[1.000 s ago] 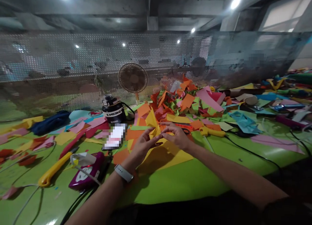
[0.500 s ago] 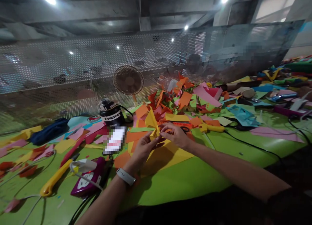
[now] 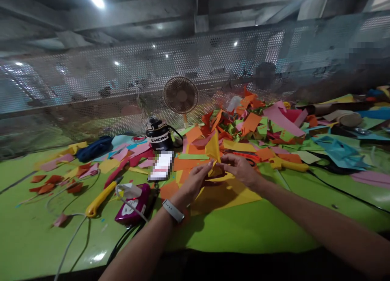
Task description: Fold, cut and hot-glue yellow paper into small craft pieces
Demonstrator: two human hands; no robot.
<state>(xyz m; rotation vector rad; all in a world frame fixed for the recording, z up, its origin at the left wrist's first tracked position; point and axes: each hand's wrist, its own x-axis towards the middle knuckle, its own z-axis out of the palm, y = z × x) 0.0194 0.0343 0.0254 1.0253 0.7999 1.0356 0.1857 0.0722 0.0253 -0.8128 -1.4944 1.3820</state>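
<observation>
A folded yellow piece (image 3: 213, 146) of felt or paper stands upright between my hands, its pointed top showing above my fingers. My left hand (image 3: 195, 181) pinches its lower left side, thumb and fingers closed. On the other side, the closed fingertips of my right hand (image 3: 242, 172) press against its lower edge. Fingers cover the spot where both hands meet. Beneath them lies a flat yellow sheet (image 3: 237, 197), partly over orange pieces (image 3: 170, 191). A light green strip (image 3: 193, 156) lies just behind my left hand.
A yellow-handled corded tool (image 3: 289, 165) lies to the right, another yellow handle (image 3: 99, 202) to the left. Near my left forearm are a phone (image 3: 161, 166) and a purple power strip (image 3: 138, 204). A black bottle (image 3: 160, 138), a fan (image 3: 181, 95) and heaped coloured scraps (image 3: 252, 120) stand behind.
The camera view has turned left, so everything on the table sits further right. Both hands stay on the yellow piece, with small shifts of the fingers at its base.
</observation>
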